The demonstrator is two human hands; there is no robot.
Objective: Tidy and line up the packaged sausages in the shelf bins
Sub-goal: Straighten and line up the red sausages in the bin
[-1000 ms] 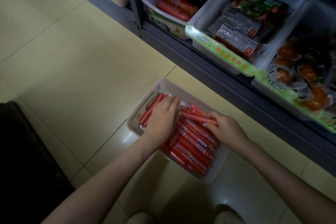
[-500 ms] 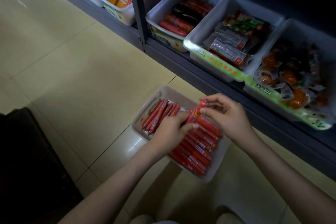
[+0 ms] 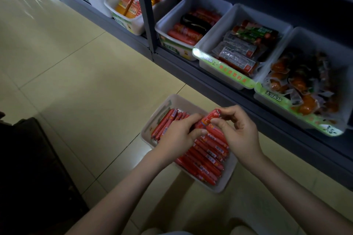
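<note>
Held one red sausage (image 3: 207, 120) tilted toward 1 o'clock, just above the white bin (image 3: 172, 99) on the floor (image 3: 76, 82). Pinched its upper end in the grip of the right hand (image 3: 238, 133), fingers curled; clasped its lower part between thumb and fingers of the left hand (image 3: 177, 135). Reached in from 6 o'clock over the packed sausages (image 3: 206, 158)
</note>
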